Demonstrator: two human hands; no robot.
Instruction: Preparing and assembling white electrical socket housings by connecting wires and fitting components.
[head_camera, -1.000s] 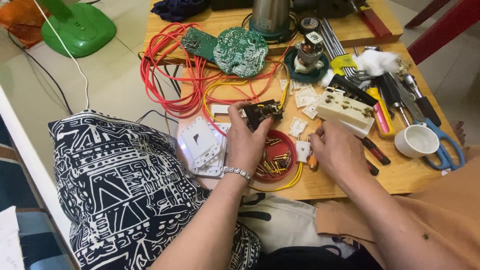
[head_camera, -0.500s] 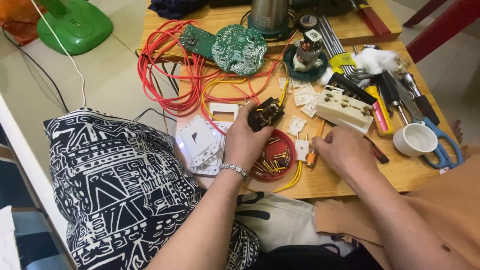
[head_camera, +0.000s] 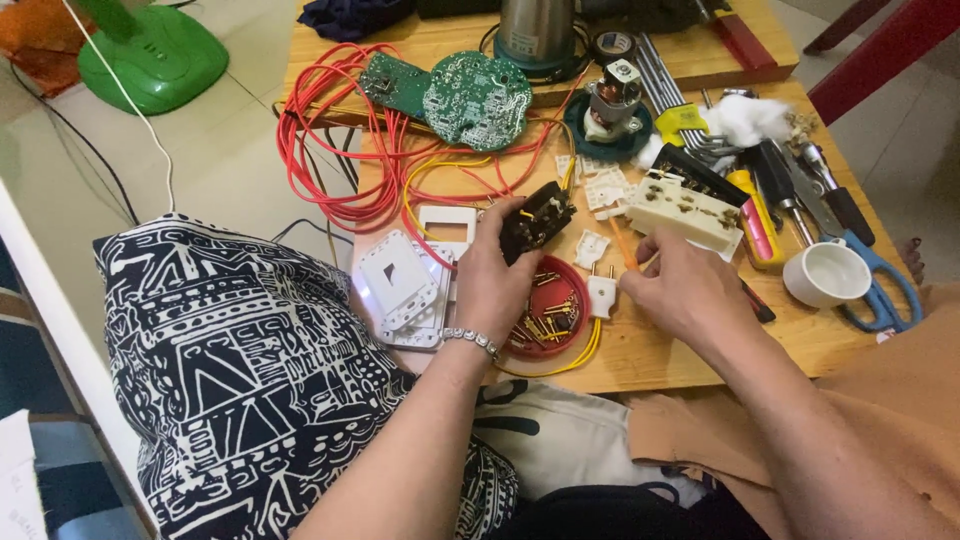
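Black socket module (head_camera: 537, 220) is sitting gripped in the left hand (head_camera: 495, 285), fingers clamped around it just above the red dish (head_camera: 553, 310) of brass parts, near the middle of the wooden table (head_camera: 680, 350). At three o'clock from it, the right hand (head_camera: 685, 285) is pinching an orange-handled screwdriver (head_camera: 622, 243), fingertips closed on the shaft. White plug (head_camera: 601, 292) is lying between both hands. Red wires (head_camera: 340, 150) are sprawling at ten o'clock, beside the green circuit board (head_camera: 478, 100).
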